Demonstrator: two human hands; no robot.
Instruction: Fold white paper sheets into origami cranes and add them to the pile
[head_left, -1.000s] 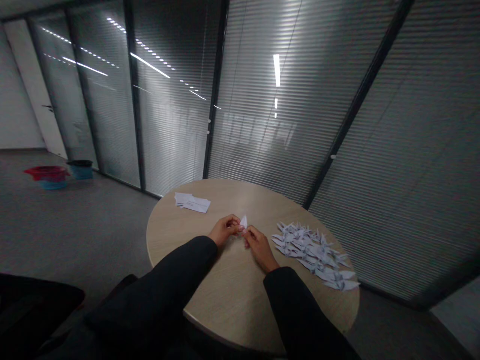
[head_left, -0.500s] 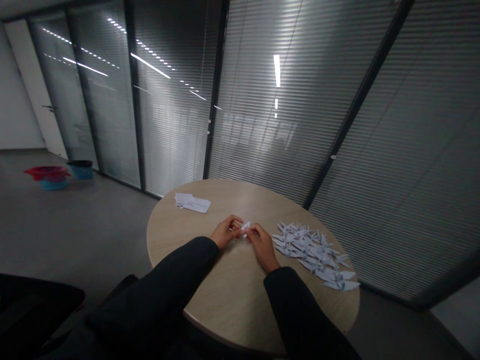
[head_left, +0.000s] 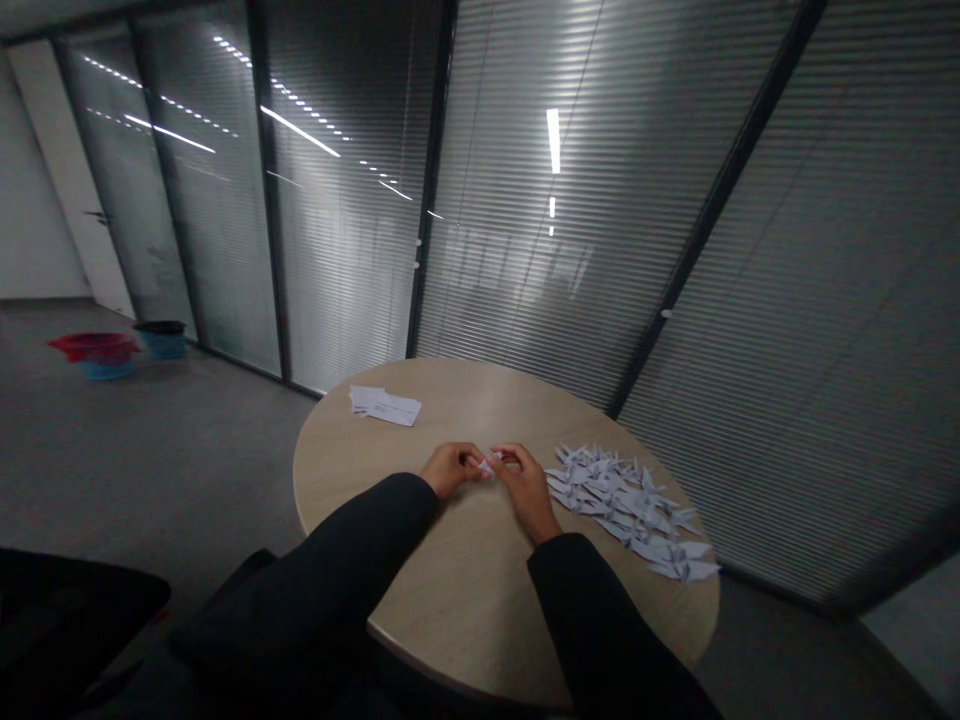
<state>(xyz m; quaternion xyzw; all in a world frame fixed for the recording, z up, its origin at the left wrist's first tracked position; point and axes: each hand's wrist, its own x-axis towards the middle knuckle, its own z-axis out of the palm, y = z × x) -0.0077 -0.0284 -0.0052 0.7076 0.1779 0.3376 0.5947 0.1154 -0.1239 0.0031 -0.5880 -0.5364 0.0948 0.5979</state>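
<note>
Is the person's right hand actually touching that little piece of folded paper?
Touching. The head view shows the folded paper pinched at the fingertips of the right hand, with the left hand closing on it from the other side.

Left sleeve [head_left: 322, 560] and right sleeve [head_left: 592, 610]: black, long, plain fabric. Both end at the wrists. Left hand [head_left: 450, 470] and right hand [head_left: 529, 492] are bare

Red basin [head_left: 94, 343], teal bin [head_left: 164, 342], probably plastic.
</note>
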